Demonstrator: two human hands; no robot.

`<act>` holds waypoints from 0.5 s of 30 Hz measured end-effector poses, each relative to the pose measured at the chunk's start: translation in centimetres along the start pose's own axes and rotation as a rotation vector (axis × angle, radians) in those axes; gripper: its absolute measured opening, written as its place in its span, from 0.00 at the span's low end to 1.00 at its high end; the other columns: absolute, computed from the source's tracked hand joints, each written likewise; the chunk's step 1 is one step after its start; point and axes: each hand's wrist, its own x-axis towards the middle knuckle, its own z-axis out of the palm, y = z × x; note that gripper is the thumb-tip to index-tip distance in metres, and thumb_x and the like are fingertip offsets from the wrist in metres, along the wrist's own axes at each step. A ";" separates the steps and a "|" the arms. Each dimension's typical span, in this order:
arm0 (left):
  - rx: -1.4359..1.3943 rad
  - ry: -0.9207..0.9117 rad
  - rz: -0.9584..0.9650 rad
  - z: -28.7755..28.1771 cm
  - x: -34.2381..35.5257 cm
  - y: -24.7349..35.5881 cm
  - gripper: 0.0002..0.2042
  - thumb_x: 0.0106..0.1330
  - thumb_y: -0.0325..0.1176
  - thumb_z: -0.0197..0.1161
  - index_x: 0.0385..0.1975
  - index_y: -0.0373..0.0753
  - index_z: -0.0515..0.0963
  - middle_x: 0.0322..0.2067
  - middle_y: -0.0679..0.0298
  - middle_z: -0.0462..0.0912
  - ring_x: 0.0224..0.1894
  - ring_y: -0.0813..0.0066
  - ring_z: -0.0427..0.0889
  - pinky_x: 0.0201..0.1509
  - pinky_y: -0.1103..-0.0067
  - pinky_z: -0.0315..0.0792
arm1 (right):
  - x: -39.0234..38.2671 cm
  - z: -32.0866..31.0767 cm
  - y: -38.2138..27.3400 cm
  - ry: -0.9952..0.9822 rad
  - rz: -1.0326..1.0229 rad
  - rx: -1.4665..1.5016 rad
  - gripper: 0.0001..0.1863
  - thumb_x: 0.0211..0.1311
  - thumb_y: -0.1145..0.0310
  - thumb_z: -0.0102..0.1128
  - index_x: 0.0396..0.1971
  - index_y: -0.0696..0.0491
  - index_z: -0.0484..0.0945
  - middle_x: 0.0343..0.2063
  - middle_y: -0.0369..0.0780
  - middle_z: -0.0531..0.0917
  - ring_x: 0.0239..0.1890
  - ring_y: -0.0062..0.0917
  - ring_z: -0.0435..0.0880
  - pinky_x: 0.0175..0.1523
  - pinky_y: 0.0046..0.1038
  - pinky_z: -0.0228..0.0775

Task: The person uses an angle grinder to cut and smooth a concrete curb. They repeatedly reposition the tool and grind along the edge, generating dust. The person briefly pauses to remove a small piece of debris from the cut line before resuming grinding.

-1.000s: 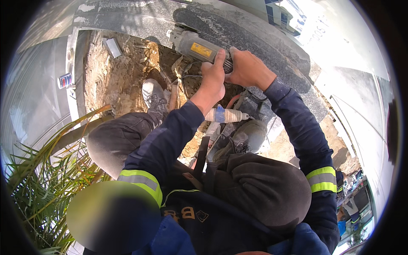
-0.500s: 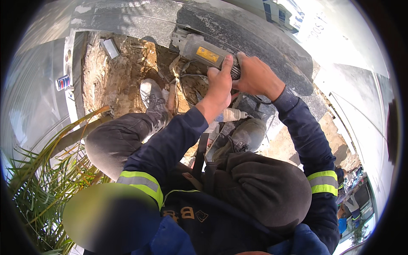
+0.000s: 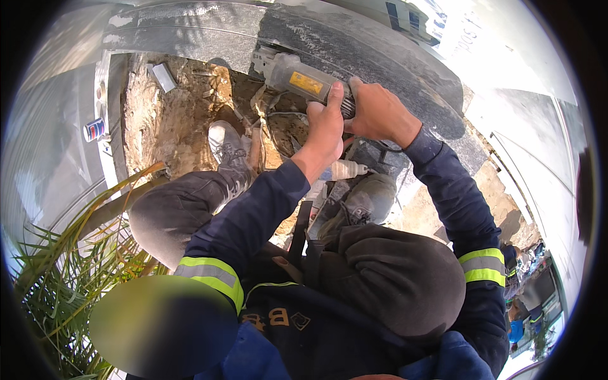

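Note:
A grey, dusty power tool, seemingly an angle grinder (image 3: 308,78), with a yellow label lies along the dark stone slab (image 3: 405,79) at the top. Its head points left, and no disc shows. My left hand (image 3: 325,130) closes on the rear part of its body, thumb raised along the side. Around the tool's back end is my right hand (image 3: 380,113), fingers mostly hidden beneath. A dark cord loops below that hand. Just below my hands lies a dusty plastic bottle (image 3: 345,170), between my shoes.
My left shoe (image 3: 226,144) stands on broken earth (image 3: 155,120) strewn with cords and debris. A small grey block (image 3: 164,77) lies at the upper left, and a drink can (image 3: 94,130) on the pale ledge. Palm leaves (image 3: 57,285) fill the lower left. People (image 3: 519,316) are far right.
The view has shifted slightly. Both hands keep the same hold on the grinder, which has barely moved against the slab.

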 end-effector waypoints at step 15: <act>0.011 -0.001 0.107 -2.3 3.4 1.0 0.22 0.78 0.49 0.65 0.54 0.35 0.76 0.48 0.66 0.78 0.50 0.78 0.77 0.51 0.66 0.79 | 3.2 0.5 -1.0 -0.003 -0.010 -0.004 0.35 0.49 0.54 0.79 0.47 0.66 0.77 0.39 0.58 0.88 0.46 0.54 0.90 0.52 0.48 0.84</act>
